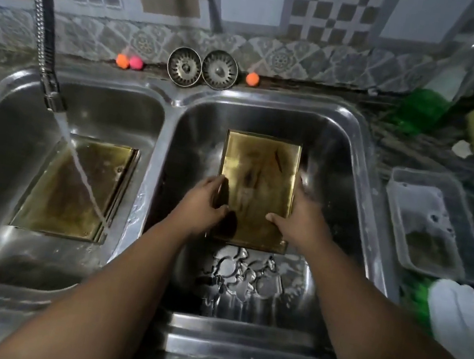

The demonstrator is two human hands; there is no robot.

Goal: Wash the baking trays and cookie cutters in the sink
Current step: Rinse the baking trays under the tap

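Gripping the golden rectangular metal baking tray [259, 189] by its sides, left hand [204, 202] and right hand [297, 220] hold it in the right steel sink basin [357, 155].

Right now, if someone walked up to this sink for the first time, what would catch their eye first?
Probably the gold baking tray in the right basin, gripped at its sides by the left hand and right hand, with metal cookie cutters lying just in front of it. Next, the faucet hose pouring water onto a second gold tray in the left basin. Bright orange and pink balls sit on the back ledge beside two sink strainers.
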